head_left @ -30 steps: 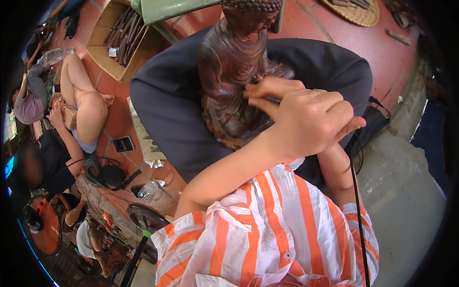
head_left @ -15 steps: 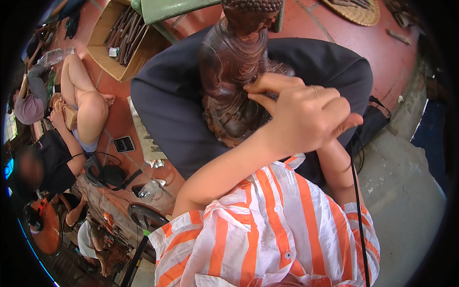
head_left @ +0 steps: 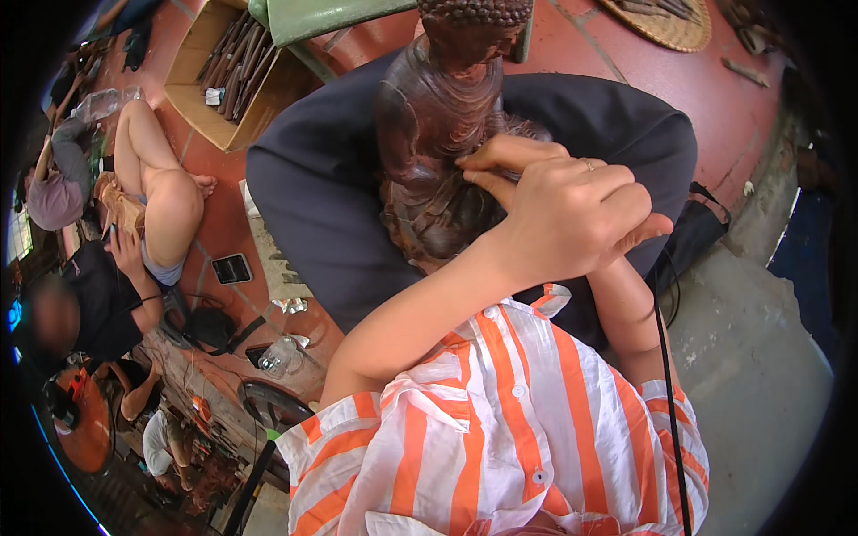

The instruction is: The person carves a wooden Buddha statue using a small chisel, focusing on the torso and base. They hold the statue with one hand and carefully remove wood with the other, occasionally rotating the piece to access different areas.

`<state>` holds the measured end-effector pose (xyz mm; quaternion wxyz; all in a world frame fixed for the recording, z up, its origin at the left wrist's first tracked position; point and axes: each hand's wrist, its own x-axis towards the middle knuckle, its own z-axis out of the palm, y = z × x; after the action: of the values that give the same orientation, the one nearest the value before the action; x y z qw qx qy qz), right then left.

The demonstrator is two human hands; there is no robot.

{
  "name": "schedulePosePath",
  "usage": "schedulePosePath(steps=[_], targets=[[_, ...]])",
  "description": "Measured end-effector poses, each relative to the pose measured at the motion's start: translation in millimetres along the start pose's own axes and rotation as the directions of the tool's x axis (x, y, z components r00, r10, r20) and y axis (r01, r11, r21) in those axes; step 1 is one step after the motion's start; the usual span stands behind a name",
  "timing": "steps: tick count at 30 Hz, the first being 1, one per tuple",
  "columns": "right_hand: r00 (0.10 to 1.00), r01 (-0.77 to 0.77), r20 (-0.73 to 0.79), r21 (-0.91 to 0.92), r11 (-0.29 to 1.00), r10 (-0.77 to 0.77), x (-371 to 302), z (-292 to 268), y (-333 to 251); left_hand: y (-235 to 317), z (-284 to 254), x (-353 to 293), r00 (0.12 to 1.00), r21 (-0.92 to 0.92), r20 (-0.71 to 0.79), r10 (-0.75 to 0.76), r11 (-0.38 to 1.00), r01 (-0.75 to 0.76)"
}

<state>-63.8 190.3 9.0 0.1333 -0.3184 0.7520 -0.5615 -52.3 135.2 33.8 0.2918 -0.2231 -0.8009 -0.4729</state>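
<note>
The dark wooden statue is standing upright on the person's lap, cushioned by dark cloth, likely so it is staying steady and close for fine work on its carved front. The left hand is curling over the statue's middle, fingers bent and pressing on the carving, seemingly pinching a small tool that is mostly hidden. The right hand is tucked under the left forearm, so nobody can tell whether it is clenched or released.
</note>
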Motion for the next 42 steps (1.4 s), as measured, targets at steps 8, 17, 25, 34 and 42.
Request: schedulePosePath(steps=[8, 17, 25, 34, 42], targets=[[0.992, -0.097, 0.080, 0.035, 0.995, 0.094, 8.7, -7.6, -0.1, -5.2, -3.7, 5.0, 1.000, -0.018, 0.017, 0.005, 1.000, -0.005], [0.952, -0.280, 0.156, 0.104, 0.954, 0.262, 8.1, -13.9, -4.4, -0.2, 1.2, 7.7, 0.999, -0.049, -0.006, -0.039, 0.998, 0.039], [0.964, -0.218, 0.170, 0.060, 0.974, 0.205, 12.7, -17.1, -0.6, -2.7, 0.0, 12.6, 0.991, -0.063, 0.014, -0.133, 0.989, 0.133], [0.968, -0.204, 0.166, 0.073, 0.976, 0.190, 11.2, -17.0, -1.0, -6.5, 0.6, 8.4, 0.994, -0.040, 0.000, -0.110, 0.993, 0.110], [0.972, -0.180, 0.167, 0.060, 0.982, 0.168, 17.9, -16.9, 1.1, -13.0, 3.2, 15.4, 0.991, -0.070, -0.029, -0.134, 0.989, 0.132]])
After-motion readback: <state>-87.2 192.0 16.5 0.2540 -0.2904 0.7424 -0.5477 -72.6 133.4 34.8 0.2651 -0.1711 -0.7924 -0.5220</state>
